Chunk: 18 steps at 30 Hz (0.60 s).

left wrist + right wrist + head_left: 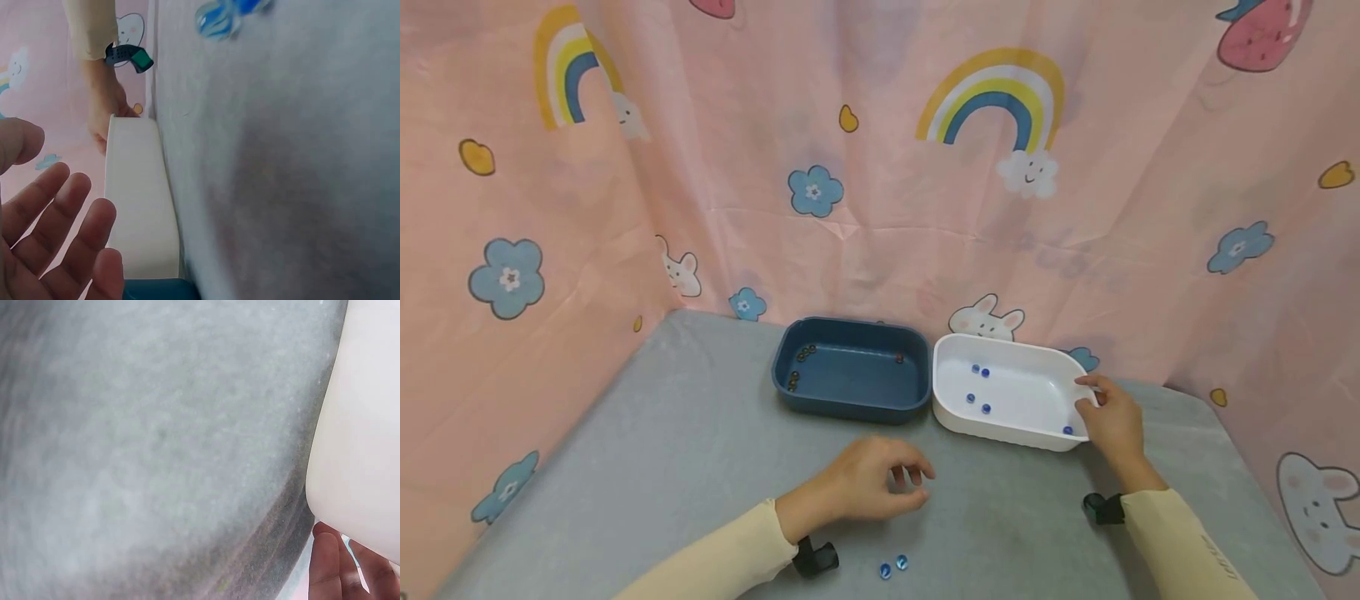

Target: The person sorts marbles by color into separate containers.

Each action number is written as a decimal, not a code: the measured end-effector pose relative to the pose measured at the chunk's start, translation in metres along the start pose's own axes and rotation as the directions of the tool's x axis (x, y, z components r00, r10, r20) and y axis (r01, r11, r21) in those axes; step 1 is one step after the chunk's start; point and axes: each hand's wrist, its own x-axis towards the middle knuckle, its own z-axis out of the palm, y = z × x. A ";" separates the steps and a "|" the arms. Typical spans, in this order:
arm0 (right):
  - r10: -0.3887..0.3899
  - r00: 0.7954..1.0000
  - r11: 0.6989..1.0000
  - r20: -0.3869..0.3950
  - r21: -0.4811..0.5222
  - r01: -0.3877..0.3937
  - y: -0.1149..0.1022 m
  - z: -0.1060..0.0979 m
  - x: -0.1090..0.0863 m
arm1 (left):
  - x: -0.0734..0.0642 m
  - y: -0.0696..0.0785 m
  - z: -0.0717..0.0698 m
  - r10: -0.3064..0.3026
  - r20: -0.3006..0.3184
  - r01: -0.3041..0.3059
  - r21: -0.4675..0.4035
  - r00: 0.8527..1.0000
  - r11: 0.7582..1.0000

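At the right end of the white plastic bin (1015, 423), my right hand (1114, 421) grips the wall near the rim. Its fingers (326, 562) show against the bin's outer side in the right wrist view. Several blue glass marbles (986, 408) lie in this bin, one of them close to the right hand. My left hand (876, 479) hovers over the table in front of the bins, fingers loosely bent, and the left wrist view shows its palm holding nothing. Two blue marbles (902, 562) lie on the table nearer to me than the left hand.
Against the white bin's left end stands a dark blue bin (850, 410) with several brownish marbles (794, 377) and a reddish one at its right. A grey cloth covers the table (647, 467). Behind and beside it hangs a pink printed curtain (880, 242).
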 end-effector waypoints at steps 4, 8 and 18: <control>0.008 1.000 1.000 0.005 -0.001 -0.008 0.000 0.000 0.000 | -0.012 0.002 -0.001 0.013 -0.001 -0.013 0.008 1.000 1.000; 0.020 1.000 1.000 0.016 0.001 -0.020 0.000 0.001 0.001 | -0.023 0.002 -0.002 0.010 0.016 -0.010 0.008 1.000 1.000; 0.018 1.000 1.000 0.002 -0.006 -0.018 0.003 0.003 0.002 | -0.048 0.000 -0.002 0.007 0.077 -0.008 0.016 0.997 1.000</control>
